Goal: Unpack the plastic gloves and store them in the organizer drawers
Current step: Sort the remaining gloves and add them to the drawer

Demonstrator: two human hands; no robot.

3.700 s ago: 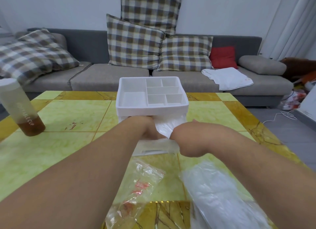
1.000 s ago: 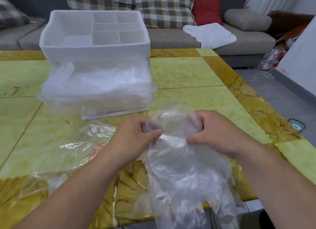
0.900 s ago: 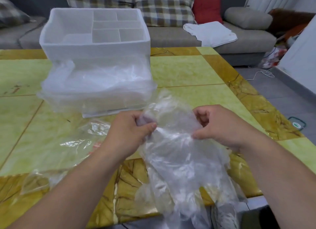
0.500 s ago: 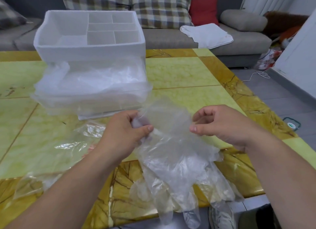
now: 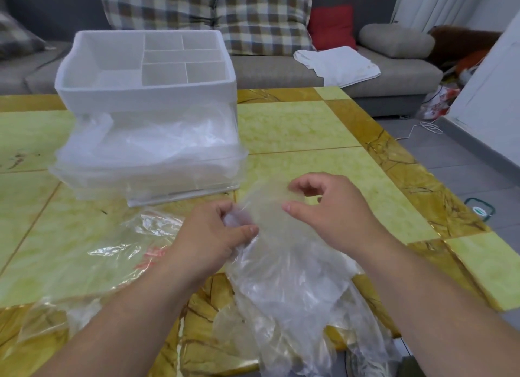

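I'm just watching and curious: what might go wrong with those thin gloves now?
The gloves trail over the near edge of the table, held in a bunch by the left hand; some could slide to the floor. The open drawer already bulges with plastic over its rim, so it may jam on closing.

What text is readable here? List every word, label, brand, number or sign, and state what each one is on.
No text here can be read.
Red print on the empty plastic bag: blurred, unreadable.
Marking on the green-rimmed object on the floor: too small to read.
The white organizer and the plastic gloves: no print visible.
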